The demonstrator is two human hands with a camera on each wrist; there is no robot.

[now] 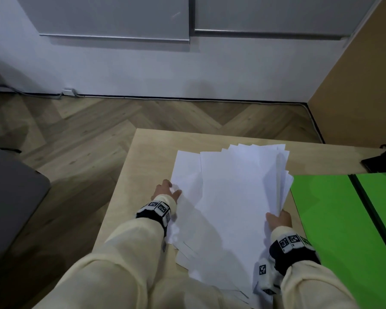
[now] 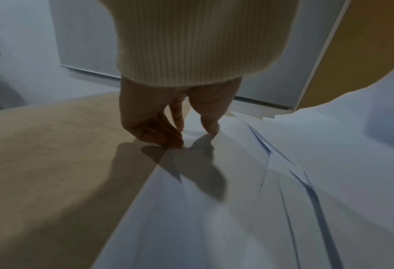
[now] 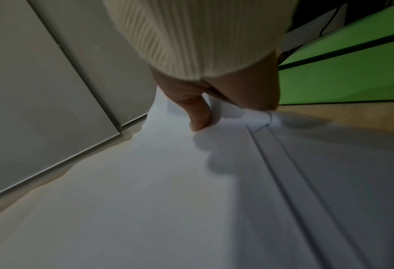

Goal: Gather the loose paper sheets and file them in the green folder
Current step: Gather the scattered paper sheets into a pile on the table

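Several white paper sheets (image 1: 232,197) lie fanned across the middle of the wooden table (image 1: 147,166). My left hand (image 1: 169,189) pinches their left edge, thumb on top of the sheet (image 2: 283,200) and fingers (image 2: 175,138) down at its rim. At the right edge of the stack my right hand (image 1: 279,217) grips the sheets and holds that side raised. Its thumb (image 3: 199,123) presses on top of the paper (image 3: 168,200), while its fingers are hidden underneath. The green folder (image 1: 343,219) lies open flat just right of the sheets, beside my right hand (image 3: 230,116).
A dark flat object (image 1: 379,161) sits at the table's far right edge, behind the folder. A grey seat (image 1: 9,186) stands on the floor to the left. Bare tabletop (image 2: 53,163) shows left of the sheets.
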